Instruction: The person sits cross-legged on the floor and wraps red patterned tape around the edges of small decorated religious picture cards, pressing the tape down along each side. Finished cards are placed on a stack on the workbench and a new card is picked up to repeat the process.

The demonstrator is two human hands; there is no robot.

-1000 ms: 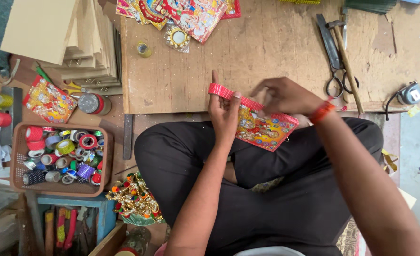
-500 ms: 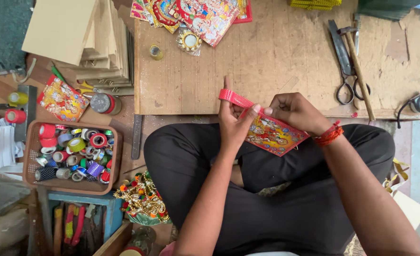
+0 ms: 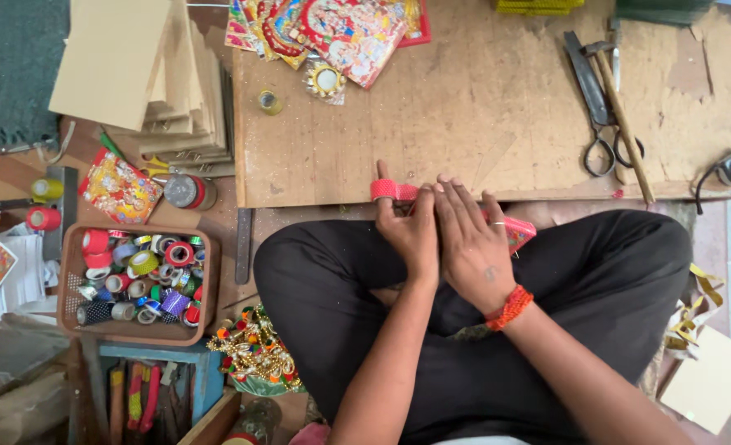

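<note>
Head view: red tape (image 3: 393,190) wraps left fingers (image 3: 384,183).

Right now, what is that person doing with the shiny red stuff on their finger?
A person sits cross-legged at a low wooden board. A roll of red tape sits on a finger of the left hand. The right hand lies flat over a colourful printed card on the lap, hiding most of it. Scissors lie untouched on the board, and a tray of tape rolls sits on the floor to one side.
</note>
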